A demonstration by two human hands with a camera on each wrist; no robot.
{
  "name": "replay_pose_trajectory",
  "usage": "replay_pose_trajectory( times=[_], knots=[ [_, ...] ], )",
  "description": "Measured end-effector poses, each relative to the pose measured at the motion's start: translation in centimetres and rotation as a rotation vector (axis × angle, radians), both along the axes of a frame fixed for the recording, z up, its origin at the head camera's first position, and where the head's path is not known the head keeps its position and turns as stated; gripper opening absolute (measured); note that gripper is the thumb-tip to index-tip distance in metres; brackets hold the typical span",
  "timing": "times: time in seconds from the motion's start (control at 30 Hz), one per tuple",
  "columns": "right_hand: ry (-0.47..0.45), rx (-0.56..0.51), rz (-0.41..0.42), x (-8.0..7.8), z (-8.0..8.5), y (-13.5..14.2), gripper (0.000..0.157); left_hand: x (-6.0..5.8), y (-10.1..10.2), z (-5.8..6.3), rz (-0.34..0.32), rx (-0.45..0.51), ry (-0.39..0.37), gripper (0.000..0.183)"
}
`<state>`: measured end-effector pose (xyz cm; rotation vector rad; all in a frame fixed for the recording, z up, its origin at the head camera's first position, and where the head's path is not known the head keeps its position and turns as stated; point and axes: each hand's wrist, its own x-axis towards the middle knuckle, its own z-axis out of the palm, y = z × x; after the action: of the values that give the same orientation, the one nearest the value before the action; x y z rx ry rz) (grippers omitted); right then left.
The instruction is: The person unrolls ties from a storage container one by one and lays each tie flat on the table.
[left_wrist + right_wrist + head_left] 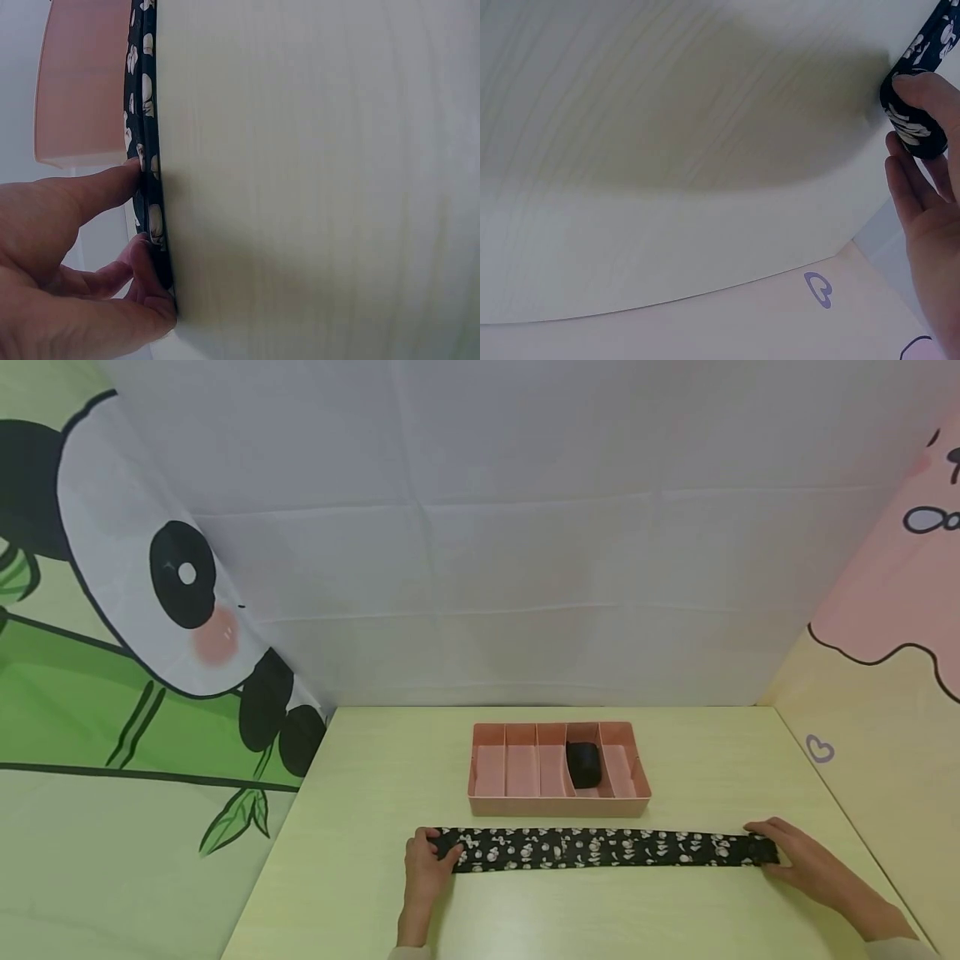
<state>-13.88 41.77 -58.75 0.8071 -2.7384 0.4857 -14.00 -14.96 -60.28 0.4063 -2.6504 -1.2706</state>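
Note:
A long strip of folded black cloth (600,848) with a pale print lies across the table, just in front of a pink box. At its left end my left hand (426,872) pinches the cloth between thumb and fingers; the left wrist view shows the layered edge of the cloth (148,112) beside the thumb. My right hand (810,864) grips the right end. In the right wrist view that end of the cloth (911,124) looks thick and rounded, with the thumb on top and fingertips below.
The pink box (558,807) has several narrow compartments. A black rolled bundle (583,766) sits in the second compartment from the right. The pale wood-grain table (360,777) meets a white sheet (525,568) behind and printed sheets at both sides.

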Motion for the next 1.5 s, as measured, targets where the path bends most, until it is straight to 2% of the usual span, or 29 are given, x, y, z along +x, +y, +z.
replay_pose_trajectory(
  times=[0.17,0.47,0.83,1.13,1.37,1.5],
  knots=[
    [-0.011,0.014,-0.011,0.0,-0.2,0.6,0.067,0.0,0.0,0.1,-0.001,-0.004,0.009,0.044],
    [0.046,0.035,-0.004,0.0,-0.5,1.6,0.069,0.0,0.2,0.4,-0.001,0.001,-0.013,0.044],
    [0.101,0.018,0.028,0.2,-0.3,2.6,0.068,-0.1,0.1,0.0,0.000,0.000,-0.027,0.044],
    [0.084,0.051,0.002,0.2,-0.5,3.6,0.067,-0.1,0.2,0.0,0.006,0.000,-0.020,0.044],
    [0.148,0.051,0.028,0.1,-0.7,4.4,0.070,-0.1,0.2,-0.1,0.012,-0.005,-0.022,0.043],
    [0.158,0.083,0.006,0.0,-0.9,4.9,0.069,-0.1,0.2,0.0,0.010,-0.004,-0.024,0.044]
  ],
)
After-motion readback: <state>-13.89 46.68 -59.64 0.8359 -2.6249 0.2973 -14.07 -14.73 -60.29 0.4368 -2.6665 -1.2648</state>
